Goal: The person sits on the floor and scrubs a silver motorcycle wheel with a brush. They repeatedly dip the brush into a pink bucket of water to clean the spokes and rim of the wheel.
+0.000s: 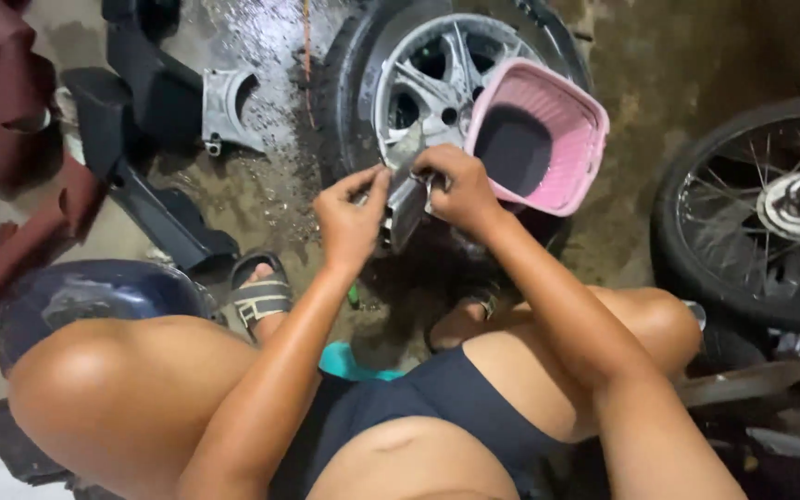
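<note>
My left hand (pixel 352 218) and my right hand (pixel 456 190) meet in front of me, both gripping a small shiny metal part (pixel 406 206). The left pinches its left edge with thumb and fingers. The right closes over its top right side. Just beyond the hands lies an alloy wheel with its tyre (pixel 423 79) flat on the wet floor. A pink plastic basket (pixel 562 120) rests tilted on that wheel, right beside my right hand.
A spoked wheel (pixel 761 213) stands at the right. Black body panels (pixel 155 120) and dark red panels (pixel 20 111) lie at the left, with a dark blue panel (pixel 85 296) by my left knee. My sandalled foot (pixel 259 294) rests on wet concrete.
</note>
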